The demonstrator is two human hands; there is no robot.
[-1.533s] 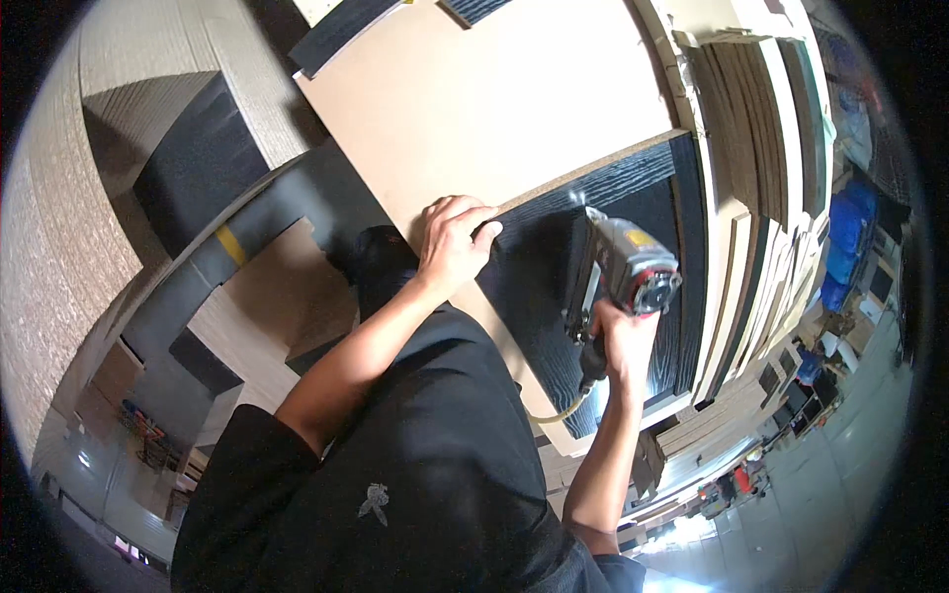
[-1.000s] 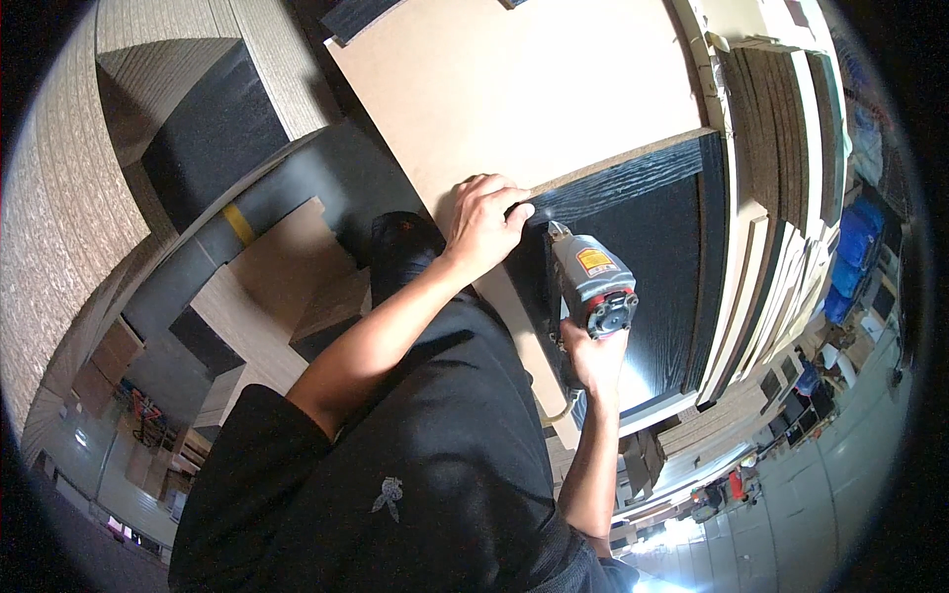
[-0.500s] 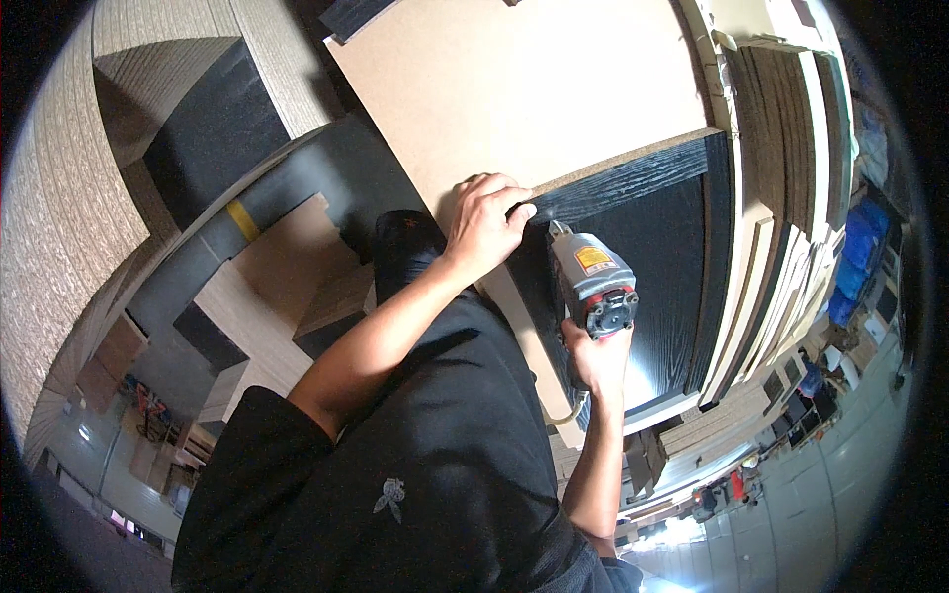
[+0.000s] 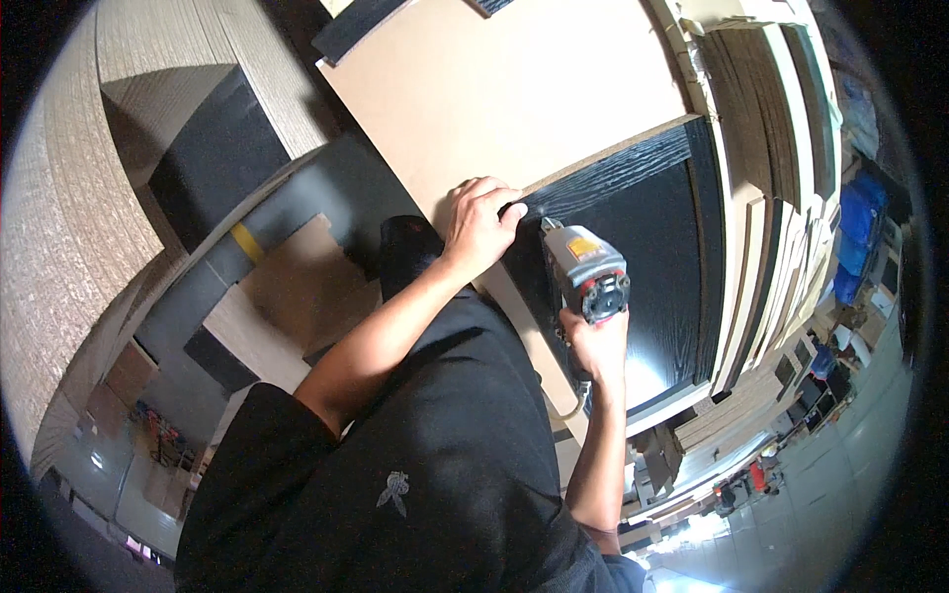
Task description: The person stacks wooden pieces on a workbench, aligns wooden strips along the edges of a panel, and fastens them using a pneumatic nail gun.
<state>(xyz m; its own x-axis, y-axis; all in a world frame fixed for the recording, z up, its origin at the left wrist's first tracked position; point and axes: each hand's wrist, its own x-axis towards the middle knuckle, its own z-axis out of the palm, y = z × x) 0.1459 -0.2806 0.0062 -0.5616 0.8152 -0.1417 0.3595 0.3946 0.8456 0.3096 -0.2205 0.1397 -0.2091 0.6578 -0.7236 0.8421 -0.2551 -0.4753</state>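
Observation:
A shallow black wood-grain box (image 4: 654, 262) lies before me, its far rail showing a bare chipboard edge. The fingers of my left hand (image 4: 478, 229) curl over that rail's left end, with the thumb along its near side. My right hand (image 4: 600, 348) is wrapped round the handle of a grey nail gun (image 4: 589, 259), which has a yellow label and red trim. The gun's nose points at the near face of the rail close to my left thumb; whether it touches cannot be made out. A pale hose (image 4: 576, 403) hangs by the handle.
Beneath and beyond the box lies a large pale board (image 4: 514, 94). Stacked panels (image 4: 756, 109) line the right side. Big wood-grain panels (image 4: 74, 227) stand at the left, and a brown board (image 4: 292, 282) lies on the floor beside my leg.
The whole view has shifted slightly. The nail gun has tilted a little, while its nose stays by the same corner. Both hands keep their holds.

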